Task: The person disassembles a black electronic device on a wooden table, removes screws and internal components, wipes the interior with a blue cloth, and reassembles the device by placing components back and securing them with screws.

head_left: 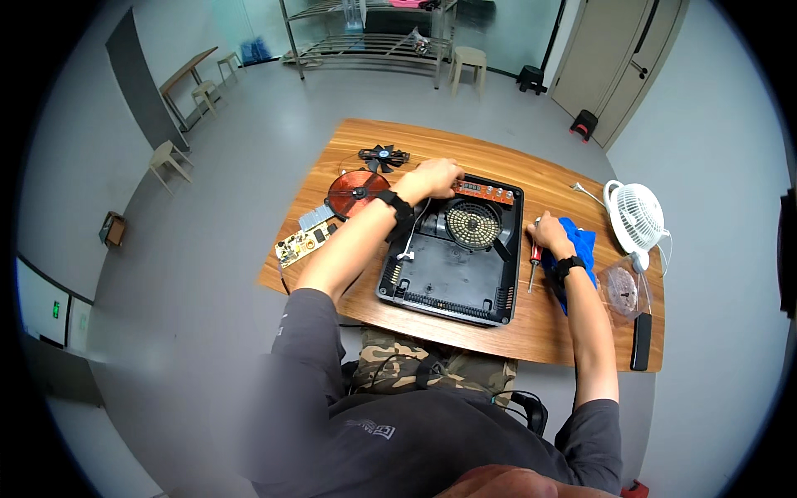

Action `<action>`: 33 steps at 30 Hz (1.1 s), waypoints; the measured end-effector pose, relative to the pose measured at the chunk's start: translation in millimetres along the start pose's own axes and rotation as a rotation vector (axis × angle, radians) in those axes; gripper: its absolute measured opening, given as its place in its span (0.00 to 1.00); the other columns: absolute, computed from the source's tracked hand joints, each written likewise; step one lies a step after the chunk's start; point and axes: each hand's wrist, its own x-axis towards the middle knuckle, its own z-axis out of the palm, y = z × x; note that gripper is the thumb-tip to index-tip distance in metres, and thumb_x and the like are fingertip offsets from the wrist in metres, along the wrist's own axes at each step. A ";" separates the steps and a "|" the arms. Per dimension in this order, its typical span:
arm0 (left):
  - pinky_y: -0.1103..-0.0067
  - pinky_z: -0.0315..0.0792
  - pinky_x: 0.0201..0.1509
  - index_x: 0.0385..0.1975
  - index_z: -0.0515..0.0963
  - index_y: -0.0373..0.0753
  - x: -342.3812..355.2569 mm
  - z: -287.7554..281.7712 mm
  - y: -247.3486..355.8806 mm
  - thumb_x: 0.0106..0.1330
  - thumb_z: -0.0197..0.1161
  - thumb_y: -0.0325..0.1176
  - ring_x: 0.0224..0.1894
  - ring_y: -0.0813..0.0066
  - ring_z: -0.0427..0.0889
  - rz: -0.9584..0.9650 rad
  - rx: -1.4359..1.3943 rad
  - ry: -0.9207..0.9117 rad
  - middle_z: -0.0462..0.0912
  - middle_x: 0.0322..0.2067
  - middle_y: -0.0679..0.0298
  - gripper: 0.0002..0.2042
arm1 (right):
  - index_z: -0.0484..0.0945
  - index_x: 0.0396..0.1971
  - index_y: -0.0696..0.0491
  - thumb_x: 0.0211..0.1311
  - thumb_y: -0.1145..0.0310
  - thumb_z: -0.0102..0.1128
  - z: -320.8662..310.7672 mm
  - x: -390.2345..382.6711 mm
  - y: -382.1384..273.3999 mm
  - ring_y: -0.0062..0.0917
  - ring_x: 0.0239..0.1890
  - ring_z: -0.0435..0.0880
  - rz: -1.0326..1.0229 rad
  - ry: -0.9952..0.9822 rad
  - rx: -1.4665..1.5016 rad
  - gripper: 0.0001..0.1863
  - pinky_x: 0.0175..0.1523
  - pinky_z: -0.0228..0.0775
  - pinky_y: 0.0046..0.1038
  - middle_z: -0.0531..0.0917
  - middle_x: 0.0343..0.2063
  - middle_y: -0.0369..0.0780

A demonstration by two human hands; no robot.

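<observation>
Circuit strip (496, 195) is lying inside the black housing (452, 278); the left hand (438, 177) is resting at its left end, grip closure hidden. The right hand (550, 233) is resting curled at a screwdriver (535, 256), hold unclear. Careless lifting could be straining the white lead (407, 255).

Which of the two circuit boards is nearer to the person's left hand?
The narrow orange board, inside the black case along its far edge, right beside the left hand. The cream board lies outside, on the table.
</observation>
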 end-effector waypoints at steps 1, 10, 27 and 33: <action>0.63 0.76 0.60 0.48 0.83 0.40 2.3 -0.1 7.1 0.52 0.75 0.34 0.55 0.53 0.80 0.000 0.009 -0.056 0.83 0.47 0.56 0.21 | 0.72 0.52 0.65 0.62 0.51 0.60 6.4 -0.1 1.8 0.53 0.51 0.84 0.009 0.015 0.002 0.31 0.56 0.77 0.45 0.83 0.46 0.61; 0.64 0.75 0.59 0.45 0.81 0.37 20.5 27.7 6.9 0.48 0.79 0.33 0.55 0.54 0.81 0.076 0.204 0.019 0.84 0.46 0.54 0.23 | 0.67 0.52 0.64 0.67 0.55 0.53 23.5 5.0 3.6 0.57 0.48 0.83 -0.035 0.031 0.027 0.26 0.55 0.76 0.48 0.83 0.44 0.63; 0.64 0.80 0.51 0.46 0.84 0.39 5.9 -71.7 15.0 0.55 0.72 0.33 0.46 0.54 0.86 0.030 0.150 0.140 0.88 0.41 0.54 0.17 | 0.69 0.50 0.64 0.67 0.57 0.52 27.7 0.8 9.6 0.58 0.47 0.83 -0.078 0.113 0.094 0.24 0.54 0.75 0.50 0.83 0.41 0.63; 0.69 0.80 0.52 0.50 0.83 0.38 -21.6 -167.9 -36.9 0.55 0.74 0.33 0.45 0.55 0.87 -0.064 0.231 0.216 0.88 0.43 0.52 0.21 | 0.69 0.49 0.63 0.66 0.56 0.54 22.0 -2.0 3.6 0.58 0.48 0.83 -0.043 0.083 0.090 0.24 0.56 0.75 0.49 0.83 0.43 0.62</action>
